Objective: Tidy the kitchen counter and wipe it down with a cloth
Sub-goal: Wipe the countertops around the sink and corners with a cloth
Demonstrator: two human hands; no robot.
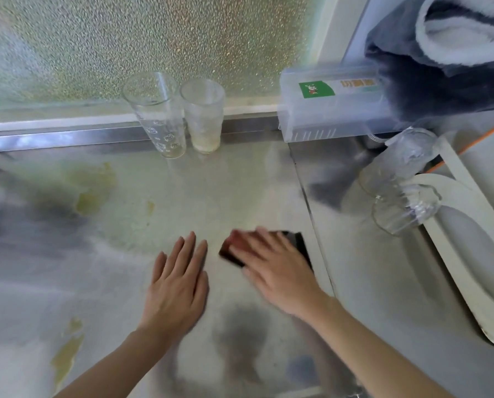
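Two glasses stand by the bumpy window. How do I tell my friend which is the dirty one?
Look at the bumpy window at the back of the steel counter; two glasses stand side by side below it. Pick the right-hand glass: shorter and cloudy, with yellowish dregs at its bottom, while the left-hand glass is taller, clear, with tiny printed faces.

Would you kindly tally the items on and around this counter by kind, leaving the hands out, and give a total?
Glasses: 4 (two upright by the window, two tipped at the right)
Cloth: 1
Box: 1
Towel: 1
Tray: 1
Total: 8
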